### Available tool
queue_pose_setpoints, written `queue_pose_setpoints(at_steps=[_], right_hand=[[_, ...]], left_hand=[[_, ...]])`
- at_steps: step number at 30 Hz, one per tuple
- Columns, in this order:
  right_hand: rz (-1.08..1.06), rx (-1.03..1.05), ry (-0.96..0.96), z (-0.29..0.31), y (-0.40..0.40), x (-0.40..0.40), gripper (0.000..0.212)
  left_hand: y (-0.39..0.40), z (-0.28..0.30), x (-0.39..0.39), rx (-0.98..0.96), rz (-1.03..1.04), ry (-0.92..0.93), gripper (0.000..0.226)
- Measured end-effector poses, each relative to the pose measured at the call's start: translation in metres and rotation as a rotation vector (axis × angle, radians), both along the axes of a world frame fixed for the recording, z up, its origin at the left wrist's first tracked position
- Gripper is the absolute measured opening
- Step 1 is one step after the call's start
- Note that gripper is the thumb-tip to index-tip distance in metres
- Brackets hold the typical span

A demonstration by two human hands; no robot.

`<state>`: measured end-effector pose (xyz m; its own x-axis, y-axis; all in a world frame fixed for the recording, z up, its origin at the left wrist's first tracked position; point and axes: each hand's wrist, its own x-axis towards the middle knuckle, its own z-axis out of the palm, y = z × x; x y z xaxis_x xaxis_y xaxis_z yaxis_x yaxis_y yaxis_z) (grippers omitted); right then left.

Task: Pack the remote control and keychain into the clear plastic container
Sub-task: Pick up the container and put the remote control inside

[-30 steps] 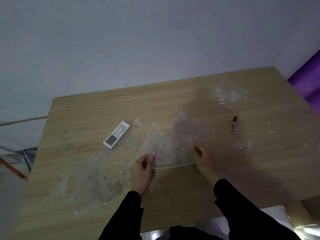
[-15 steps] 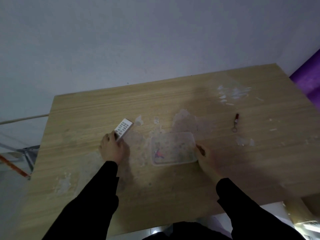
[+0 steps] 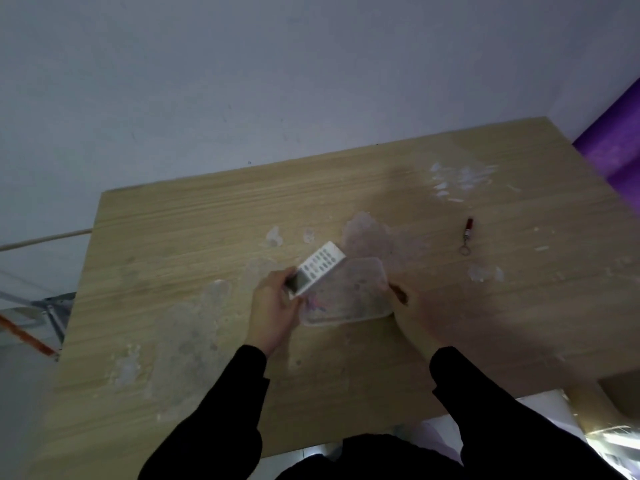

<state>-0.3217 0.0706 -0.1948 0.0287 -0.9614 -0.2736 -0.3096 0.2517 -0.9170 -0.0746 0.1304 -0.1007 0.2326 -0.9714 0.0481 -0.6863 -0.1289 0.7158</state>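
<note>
A white remote control (image 3: 317,270) with a small screen and grey buttons is held tilted in my left hand (image 3: 273,308), its far end over the left rim of the clear plastic container (image 3: 356,299). The container lies flat on the wooden table (image 3: 207,237), with a small pink mark showing through its left part. My right hand (image 3: 414,311) grips the container's right edge. A red keychain (image 3: 466,234) with a metal ring lies alone on the table, up and to the right of the container.
White and greyish stains cover parts of the table top. A purple surface (image 3: 613,147) stands beyond the table's right corner. A metal frame with an orange bar (image 3: 31,327) sits off the left edge. The wall (image 3: 277,81) runs behind the table.
My left hand left the container, reached left to the remote control, picked it up and carried it right to the container. My right hand stayed on the container's right edge.
</note>
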Motion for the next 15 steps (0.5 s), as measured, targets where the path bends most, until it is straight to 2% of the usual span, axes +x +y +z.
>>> queue_pose_setpoints(at_steps=[3,7,10,15], right_hand=[[0.025,0.022,0.027,0.002,-0.001,-0.002,0.011],[0.034,0.044,0.038,0.005,0.0,-0.002,0.025],[0.038,0.074,0.045,0.01,0.0,-0.002,0.032],[0.045,0.084,0.065,0.014,-0.001,-0.002,0.032]], left_hand=[[0.003,-0.004,-0.02,0.025,-0.175,-0.134,0.044],[0.005,-0.014,-0.026,0.205,-0.26,-0.245,0.05],[0.0,-0.017,-0.025,0.254,-0.28,-0.253,0.049],[-0.005,-0.017,-0.031,0.256,-0.301,-0.216,0.041]])
